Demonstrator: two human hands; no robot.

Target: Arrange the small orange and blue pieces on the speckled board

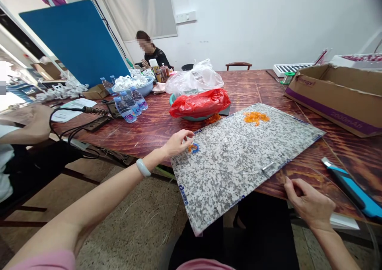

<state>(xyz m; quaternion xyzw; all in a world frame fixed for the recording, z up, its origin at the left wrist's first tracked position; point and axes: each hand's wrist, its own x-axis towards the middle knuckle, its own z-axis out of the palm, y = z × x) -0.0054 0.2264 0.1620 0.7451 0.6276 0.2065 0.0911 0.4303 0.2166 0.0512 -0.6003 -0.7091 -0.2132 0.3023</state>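
Note:
A speckled grey granite-pattern board (238,154) lies tilted over the near edge of the brown wooden table (149,130). My left hand (178,141) rests at the board's left corner, fingers curled beside a small orange and blue piece (193,147). A pile of small orange pieces (256,117) sits at the board's far side. A thin clear line with a metal sleeve (268,167) runs across the board. My right hand (307,203) lies at the table's near edge with fingers pinched, apparently on that thin line.
A blue utility knife (352,186) lies right of my right hand. A cardboard box (337,98) stands at the right. A red plastic bag (199,102), water bottles (129,104) and a soldering iron (89,110) are at the left. One person sits far back, another person's arm (26,126) at left.

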